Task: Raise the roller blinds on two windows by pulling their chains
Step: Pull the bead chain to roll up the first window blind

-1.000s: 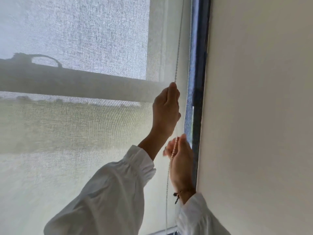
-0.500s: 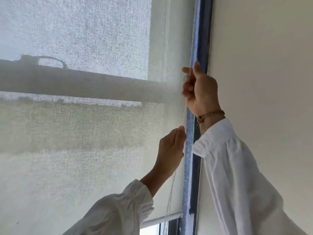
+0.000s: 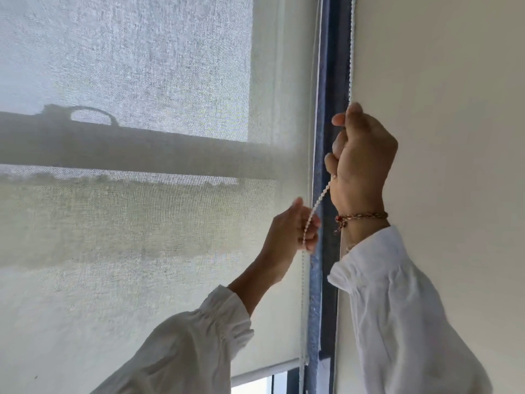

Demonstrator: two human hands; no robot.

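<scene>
Gripping the bead chain (image 3: pixel 321 198) with both hands, up at the right edge of the window. Higher one is the right hand (image 3: pixel 362 157): fingers curled round the chain, thumb and forefinger pinching it at the top, back of the hand toward the camera, in front of the wall (image 3: pixel 443 123). Lower and to the left is the left hand (image 3: pixel 291 227), in front of the blind's right edge, fingers curled round the same chain.

Chain path: comes straight down from the top of the view along the line where the dark blue window frame (image 3: pixel 331 66) meets the wall. It enters the right hand, exits below its fingers and slants down-left to the left hand. From there it hangs straight down along the blind edge to the bottom of the view.

State of the roller blind (image 3: pixel 142 251): pale translucent weave, covering nearly all of the window. Its bottom bar (image 3: pixel 264 375) is low in the view, with a thin strip of bright glass (image 3: pixel 251 389) beneath it. Through the fabric, a dark horizontal frame rail (image 3: pixel 142 150) with a loop handle (image 3: pixel 91 113) on top shows as a silhouette.

Both arms in white sleeves (image 3: pixel 397 322). Braided red-and-gold bracelet (image 3: pixel 362 216) on the right wrist, just above the cuff.
</scene>
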